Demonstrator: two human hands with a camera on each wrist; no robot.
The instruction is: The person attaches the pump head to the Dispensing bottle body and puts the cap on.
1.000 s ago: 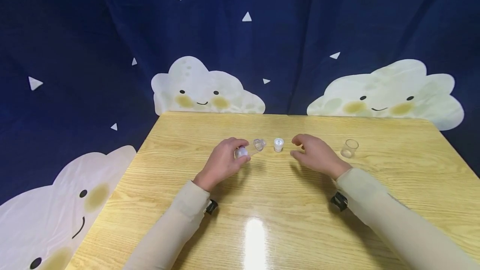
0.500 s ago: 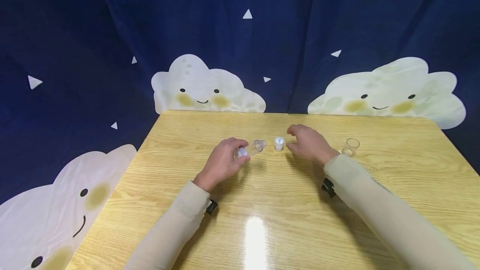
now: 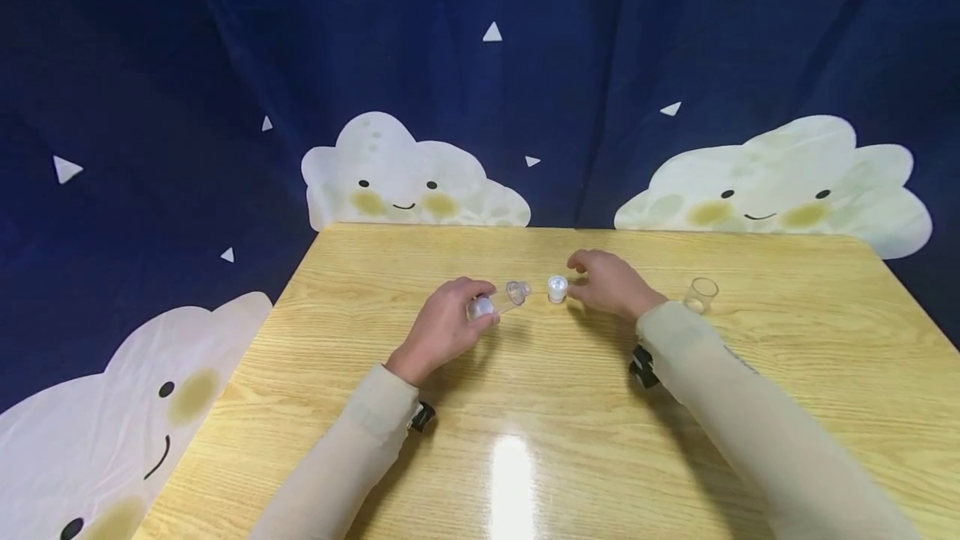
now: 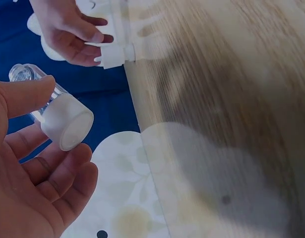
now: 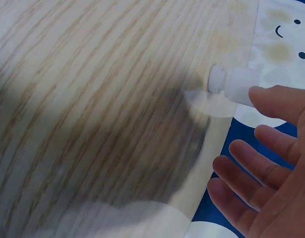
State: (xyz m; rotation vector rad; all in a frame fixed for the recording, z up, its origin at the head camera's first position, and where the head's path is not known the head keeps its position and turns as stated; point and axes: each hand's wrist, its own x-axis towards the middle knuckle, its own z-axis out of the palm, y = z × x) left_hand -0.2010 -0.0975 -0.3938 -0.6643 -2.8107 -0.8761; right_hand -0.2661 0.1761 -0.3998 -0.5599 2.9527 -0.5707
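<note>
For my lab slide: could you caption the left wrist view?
Left hand holding a clear bottle with a white end; beyond, the right hand beside a small white part.

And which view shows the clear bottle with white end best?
The left wrist view: the clear bottle appears large, neck and white end visible. Head shows it small, partly covered by the left hand; right wrist does not show it.

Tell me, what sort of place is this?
Perhaps a playroom or staged indoor corner: a draped, dark-blue fabric backdrop with smiling white clouds hangs behind a flat, yellowish wood-grain table.
</note>
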